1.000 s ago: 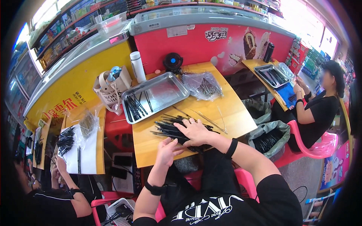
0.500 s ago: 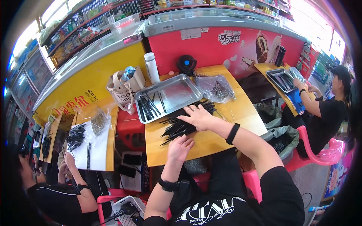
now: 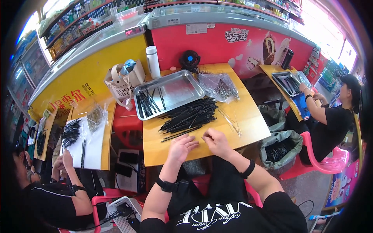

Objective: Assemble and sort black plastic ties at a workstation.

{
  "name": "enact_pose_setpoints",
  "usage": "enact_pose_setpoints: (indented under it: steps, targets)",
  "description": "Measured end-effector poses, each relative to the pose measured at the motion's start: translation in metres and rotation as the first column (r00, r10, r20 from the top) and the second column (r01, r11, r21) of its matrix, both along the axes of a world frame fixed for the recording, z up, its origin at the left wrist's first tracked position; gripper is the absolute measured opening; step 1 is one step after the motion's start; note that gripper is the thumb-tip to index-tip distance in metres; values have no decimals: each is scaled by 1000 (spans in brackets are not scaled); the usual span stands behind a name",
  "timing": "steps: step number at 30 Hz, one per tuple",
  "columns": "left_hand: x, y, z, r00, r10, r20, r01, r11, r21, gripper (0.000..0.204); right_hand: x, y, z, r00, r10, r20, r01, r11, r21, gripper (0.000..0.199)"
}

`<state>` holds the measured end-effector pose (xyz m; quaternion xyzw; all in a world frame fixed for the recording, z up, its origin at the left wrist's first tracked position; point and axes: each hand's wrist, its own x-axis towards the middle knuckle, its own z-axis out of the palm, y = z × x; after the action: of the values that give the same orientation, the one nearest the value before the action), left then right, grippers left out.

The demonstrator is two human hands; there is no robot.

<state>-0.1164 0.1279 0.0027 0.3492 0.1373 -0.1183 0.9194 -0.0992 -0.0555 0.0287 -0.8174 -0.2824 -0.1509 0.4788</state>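
A pile of thin black sticks (image 3: 190, 115) lies on the wooden table (image 3: 248, 112) in front of me. Just at the pile's near edge is my left hand (image 3: 183, 148), its fingers stretched out and nothing seen in them. To its right, over the table's front part, my right hand (image 3: 217, 143) has its fingers curled together; whatever they may hold is hidden. Beyond the pile sits a metal tray (image 3: 186, 87) with several more black sticks (image 3: 149, 103) at its left end. A clear plastic bag (image 3: 219, 87) of thin dark wires lies right of the tray.
Loose thin wires (image 3: 233, 123) lie right of the pile. A white bottle (image 3: 153, 62), a small black fan (image 3: 190, 59) and a cloth bag (image 3: 125, 81) stand behind. A lined bin (image 3: 280, 149) holds black sticks at the right. Co-workers sit at tables on both sides.
My right hand has drawn back from the top of the pile toward me, and its fingers have curled. The left hand stays near the pile's front. The whole view has shifted slightly.
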Motion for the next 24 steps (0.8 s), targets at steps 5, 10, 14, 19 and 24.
enact_pose_setpoints:
  steps: [5,10,14,19,24]
  targets:
    - [-21,1,3,992,-109,57,87,950,301,34,-22,2,9,995,-55,86,49,996,75,11]
    - [-27,-2,-8,989,-98,108,46,913,406,29,-42,-2,33,733,54,678,24,994,-105,21]
    - [-28,-7,-11,988,-48,144,-23,892,452,27,-58,-9,54,544,132,829,32,984,-177,30]
    - [-29,-8,-18,984,9,177,-90,885,457,25,-74,-12,69,456,117,882,27,989,-146,33]
    - [-28,-13,-19,979,22,204,-126,848,515,25,-85,-18,77,414,108,904,41,990,-137,34]
